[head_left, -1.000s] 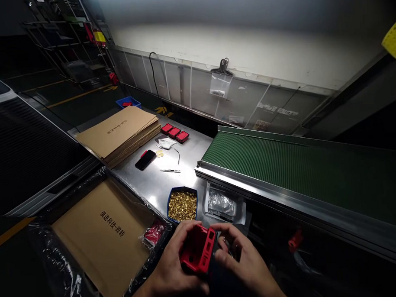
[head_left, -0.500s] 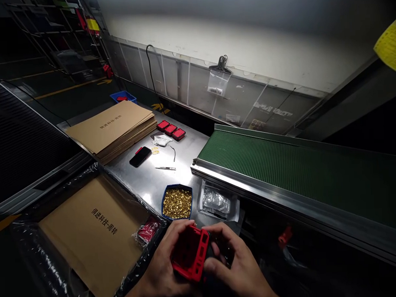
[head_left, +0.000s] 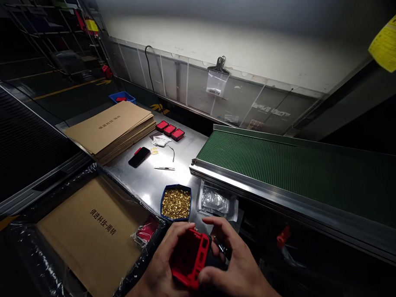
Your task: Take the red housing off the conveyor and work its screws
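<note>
My left hand (head_left: pixel 167 258) is wrapped round a red plastic housing (head_left: pixel 198 261), a hollow box with slots along its right side wall. The open side of the housing faces up towards me, and its inside is dark. My right hand (head_left: pixel 233 264) is at the housing's right side, with the thumb at its lower edge and the index finger raised off it. In the curled fingers of that hand lies a dark, shiny object (head_left: pixel 222 247), too shadowed to name. Just beyond the hands stands a blue tray (head_left: pixel 161 207) full of small brass-coloured parts (head_left: pixel 177 202).
A green conveyor belt (head_left: pixel 250 157) runs along the right. On the metal table lie tweezers (head_left: pixel 164 168), a phone (head_left: pixel 139 157), several red parts (head_left: pixel 169 130) and stacked cardboard (head_left: pixel 119 125). A plastic-lined box (head_left: pixel 90 239) stands at left, a clear bag (head_left: pixel 216 200) near the belt.
My right index finger has lifted away from the housing, and the right hand has opened slightly. The right thumb has shifted down and left along the housing's edge. My left hand keeps its hold.
</note>
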Tool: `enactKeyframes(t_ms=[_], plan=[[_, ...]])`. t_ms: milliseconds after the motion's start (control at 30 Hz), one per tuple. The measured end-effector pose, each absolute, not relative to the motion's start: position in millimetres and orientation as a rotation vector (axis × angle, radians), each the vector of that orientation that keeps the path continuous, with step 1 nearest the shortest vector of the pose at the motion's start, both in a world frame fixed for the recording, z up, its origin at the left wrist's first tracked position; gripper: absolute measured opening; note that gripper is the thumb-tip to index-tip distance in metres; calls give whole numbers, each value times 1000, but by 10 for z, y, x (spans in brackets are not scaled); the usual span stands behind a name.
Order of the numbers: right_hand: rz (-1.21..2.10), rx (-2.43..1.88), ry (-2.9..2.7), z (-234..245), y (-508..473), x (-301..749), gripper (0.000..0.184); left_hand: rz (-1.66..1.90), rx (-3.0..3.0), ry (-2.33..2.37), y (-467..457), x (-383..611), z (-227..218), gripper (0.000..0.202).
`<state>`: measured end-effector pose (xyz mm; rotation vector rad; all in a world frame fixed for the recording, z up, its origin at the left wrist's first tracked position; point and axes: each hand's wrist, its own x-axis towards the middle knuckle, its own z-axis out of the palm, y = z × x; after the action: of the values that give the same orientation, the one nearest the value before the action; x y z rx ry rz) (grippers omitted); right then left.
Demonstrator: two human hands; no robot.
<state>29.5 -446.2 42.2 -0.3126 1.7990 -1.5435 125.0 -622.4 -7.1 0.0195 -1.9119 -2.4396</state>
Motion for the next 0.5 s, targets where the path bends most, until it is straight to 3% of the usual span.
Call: enactKeyframes(t_ms=[67, 167, 233, 367, 500], plan=[[-1534, -324, 1842, 436, -4463, 236, 89, -2452, 22, -1905, -6215, 1250, -69, 98], [-1570, -124, 2043, 410, -4450, 28, 63, -2414, 41, -1973, -6229, 1265, -79, 103], [-1583, -2, 2092, 349, -4422, -108, 58, -2410, 33, -1972, -6236, 1280, -80, 100], [-1554, 10, 1964, 182, -4371, -161, 63, -2380, 51, -1969, -6221, 1304, -83, 98], [-1613, -36, 1799, 73, -4363, -34, 80, -2250, 9, -2087, -6226, 1337, -91, 103]])
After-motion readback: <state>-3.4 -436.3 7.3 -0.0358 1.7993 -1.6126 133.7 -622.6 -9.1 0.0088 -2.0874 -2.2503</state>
